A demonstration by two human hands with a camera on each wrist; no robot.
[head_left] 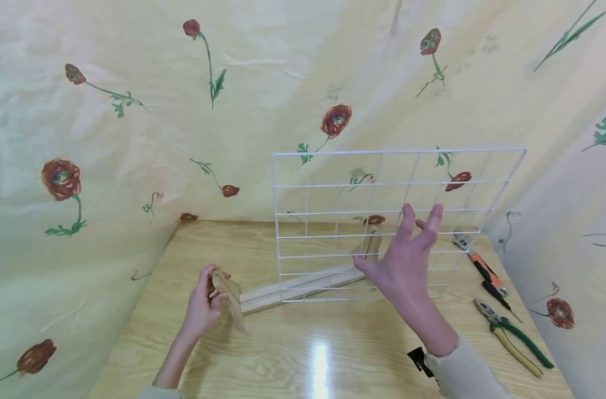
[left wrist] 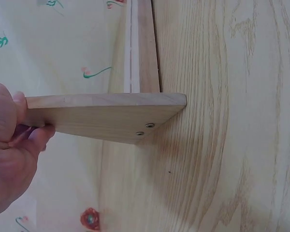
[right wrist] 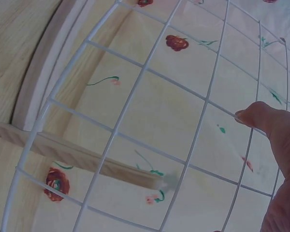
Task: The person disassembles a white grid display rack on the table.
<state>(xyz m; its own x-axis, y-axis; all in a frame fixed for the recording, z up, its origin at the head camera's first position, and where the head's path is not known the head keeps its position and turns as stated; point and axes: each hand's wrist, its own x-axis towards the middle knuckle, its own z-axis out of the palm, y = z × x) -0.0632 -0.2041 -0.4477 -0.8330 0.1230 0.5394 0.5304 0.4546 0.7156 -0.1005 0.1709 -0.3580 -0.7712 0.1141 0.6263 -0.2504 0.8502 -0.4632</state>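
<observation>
Backdrop: cream covering with red and green flower print (head_left: 263,127) is hanging behind and around the work surface.
Table: pale wood-grain top (head_left: 263,354) is lying under everything.
Grid: large rectangular white wire panel (head_left: 333,236) is standing tilted, its wires crossing in front of the bar; lower-edge contact with the table: cannot tell.
Bar: long, pale wooden double bar (head_left: 263,302) is running diagonally between two end boards.
Left board: flat pale-wood end board (left wrist: 96,118) is meeting the bar at its left end; two metal screw heads (left wrist: 150,125) are showing on its outer face.
Right board: second wooden end board (right wrist: 130,176) is showing through the wires.
Right hand (head_left: 401,266): spreading its fingers and thumb wide across the grid; the thumb is touching a wire.
Left hand (head_left: 203,305): gripping the left board's raised part between thumb and fingers.
Pliers: metal pair with green and yellow handles (head_left: 496,322) is lying at the table's right.
Orange tool: metal-headed tool with orange-and-black handles (head_left: 482,267) is lying beyond.
Screwdriver: thin-shafted, black-handled one (head_left: 496,292) is lying between those two.
Black piece: small flat item (head_left: 419,360) is lying beside the right sleeve (head_left: 462,363).
</observation>
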